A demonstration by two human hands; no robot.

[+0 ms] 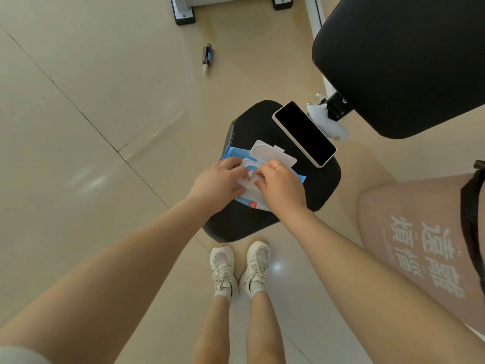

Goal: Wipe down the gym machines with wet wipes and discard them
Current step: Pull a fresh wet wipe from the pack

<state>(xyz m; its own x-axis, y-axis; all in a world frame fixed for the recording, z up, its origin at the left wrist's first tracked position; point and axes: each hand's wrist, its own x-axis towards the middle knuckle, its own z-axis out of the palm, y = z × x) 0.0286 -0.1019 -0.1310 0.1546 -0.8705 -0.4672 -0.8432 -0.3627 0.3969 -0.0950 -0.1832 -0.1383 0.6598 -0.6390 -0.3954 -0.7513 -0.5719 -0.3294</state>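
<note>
Wet-wipe pack (256, 199), soft and light with its lid (270, 155) flipped open, lies on the black seat pad (320, 190), left hand (217, 179) steadying it while right hand (280, 186) pinches at the opening, best place to draw a limp sheet.

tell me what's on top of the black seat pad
On the seat pad lie a phone, screen up, and a blue wipes pack with its lid flipped open. Both hands, left and right, cover the opening, so no wipe shows.
</note>
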